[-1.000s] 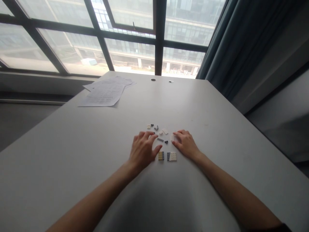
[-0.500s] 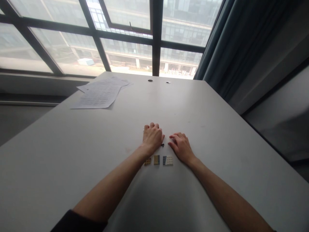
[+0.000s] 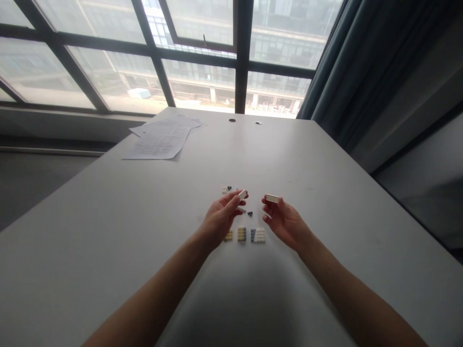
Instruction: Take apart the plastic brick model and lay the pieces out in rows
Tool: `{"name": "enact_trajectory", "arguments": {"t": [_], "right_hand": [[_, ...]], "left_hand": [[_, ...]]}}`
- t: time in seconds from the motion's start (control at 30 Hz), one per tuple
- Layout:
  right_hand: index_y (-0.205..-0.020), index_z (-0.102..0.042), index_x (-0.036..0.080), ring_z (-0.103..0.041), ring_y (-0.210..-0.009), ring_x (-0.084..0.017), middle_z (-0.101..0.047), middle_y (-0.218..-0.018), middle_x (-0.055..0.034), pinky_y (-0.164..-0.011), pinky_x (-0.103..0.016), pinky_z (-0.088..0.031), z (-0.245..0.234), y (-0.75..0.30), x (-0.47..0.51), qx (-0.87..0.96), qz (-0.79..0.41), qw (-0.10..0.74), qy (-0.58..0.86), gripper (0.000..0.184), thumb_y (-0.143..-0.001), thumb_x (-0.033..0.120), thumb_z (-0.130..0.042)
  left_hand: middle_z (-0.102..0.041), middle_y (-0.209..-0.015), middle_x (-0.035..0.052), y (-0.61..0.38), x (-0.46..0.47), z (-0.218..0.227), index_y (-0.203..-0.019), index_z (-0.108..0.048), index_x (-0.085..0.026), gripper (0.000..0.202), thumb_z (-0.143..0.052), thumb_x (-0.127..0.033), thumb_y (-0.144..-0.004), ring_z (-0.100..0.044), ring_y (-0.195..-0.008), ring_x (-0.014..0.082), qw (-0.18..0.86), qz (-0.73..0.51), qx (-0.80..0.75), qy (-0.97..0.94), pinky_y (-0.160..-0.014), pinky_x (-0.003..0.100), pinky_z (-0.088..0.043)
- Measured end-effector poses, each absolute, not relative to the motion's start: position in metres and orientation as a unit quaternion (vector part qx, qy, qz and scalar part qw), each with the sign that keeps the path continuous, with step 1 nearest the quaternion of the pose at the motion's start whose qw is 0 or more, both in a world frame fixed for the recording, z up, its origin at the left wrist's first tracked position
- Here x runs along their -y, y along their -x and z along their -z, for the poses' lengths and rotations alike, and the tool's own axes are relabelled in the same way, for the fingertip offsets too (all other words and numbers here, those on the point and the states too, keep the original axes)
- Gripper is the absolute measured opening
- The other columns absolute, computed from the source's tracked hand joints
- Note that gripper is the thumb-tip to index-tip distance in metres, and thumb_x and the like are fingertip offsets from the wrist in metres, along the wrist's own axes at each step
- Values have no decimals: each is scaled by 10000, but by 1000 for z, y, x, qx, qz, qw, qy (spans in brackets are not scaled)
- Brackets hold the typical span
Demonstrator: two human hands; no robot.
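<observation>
My left hand [image 3: 220,219] is raised a little above the grey table [image 3: 108,231] and pinches a small white brick [image 3: 242,194] between thumb and fingertips. My right hand [image 3: 284,219] is lifted too and holds a flat white plate brick [image 3: 272,198] at its fingertips. The two pieces are apart, facing each other. Below the hands lie a tan plate [image 3: 241,233], a grey-and-white plate [image 3: 258,234] and a small tan piece [image 3: 228,236]. A small dark piece [image 3: 250,213] lies between the hands, and a few tiny pieces [image 3: 226,188] lie beyond them.
Printed paper sheets [image 3: 161,140] lie at the table's far left. Two small round holes [image 3: 232,120] sit near the far edge. A large window is behind the table, and a dark curtain [image 3: 347,72] hangs at the right.
Both hands lifted off the table, each now holding a white piece. The left hand has uncovered the small pieces it was lying over.
</observation>
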State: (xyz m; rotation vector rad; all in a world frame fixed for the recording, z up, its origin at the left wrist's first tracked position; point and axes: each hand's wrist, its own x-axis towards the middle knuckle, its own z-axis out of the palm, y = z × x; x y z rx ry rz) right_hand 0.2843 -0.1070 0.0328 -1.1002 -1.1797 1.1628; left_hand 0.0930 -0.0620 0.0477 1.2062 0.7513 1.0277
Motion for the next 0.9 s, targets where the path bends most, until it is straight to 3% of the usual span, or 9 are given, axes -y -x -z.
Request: {"name": "enact_trajectory", "arguments": {"t": [0.07, 0.17, 0.27, 0.47, 0.6, 0.9], "right_hand": [[-1075, -625, 208, -614, -857, -221, -666, -1035, -103, -717, -351, -491, -38, -283, 125, 582, -421, 497, 487, 506, -902, 622, -389], [-1058, -634, 222, -552, -986, -257, -634, -1078, -100, -868, -411, -433, -37, -280, 159, 723, -204, 382, 538, 329, -882, 488, -554], [-1087, -615, 207, -527, -998, -262, -632, -1088, -101, -866, -419, -400, -24, -274, 186, 789, -75, 286, 539, 232, -906, 343, -560], [-1071, -608, 196, -524, -971, -255, -628, -1076, -98, -839, -396, -392, -6, -268, 194, 815, -34, 216, 537, 214, -870, 270, -605], [-1134, -592, 192, -516, -967, -252, -621, -1089, -100, -835, -394, -385, -7, -274, 196, 814, -29, 226, 535, 288, -871, 308, -608], [-1094, -602, 176, -536, -932, -212, -676, -1062, -56, -838, -370, -373, -7, -278, 208, 854, -17, 250, 456, 195, -911, 201, -540]], "left_hand": [[-642, -1035, 91, -76, 78, -49, -1056, -639, -163, 387, -594, -478, -836, -581, -881, 201, 519, -417, -363, -652, -724, 317, -467], [-613, -1102, 78, -55, 107, -42, -1060, -625, -193, 253, -586, -358, -872, -519, -1024, 238, 225, -354, -389, -820, -894, 404, -416], [-608, -1123, 77, -50, 135, -28, -1102, -588, -188, 213, -541, -248, -902, -501, -1023, 245, 86, -259, -358, -893, -870, 406, -405], [-604, -1087, 60, -67, 152, -10, -1109, -568, -191, 207, -513, -238, -915, -493, -996, 251, 64, -140, -334, -930, -860, 408, -398], [-595, -1134, 68, -62, 151, -11, -1233, -503, -185, 357, -557, -300, -900, -483, -1020, 259, 55, -157, -321, -932, -875, 411, -379], [-633, -1060, 37, -50, 155, -12, -1155, -544, -190, 245, -510, -255, -922, -523, -937, 206, 76, -167, -224, -957, -840, 368, -370]]}}
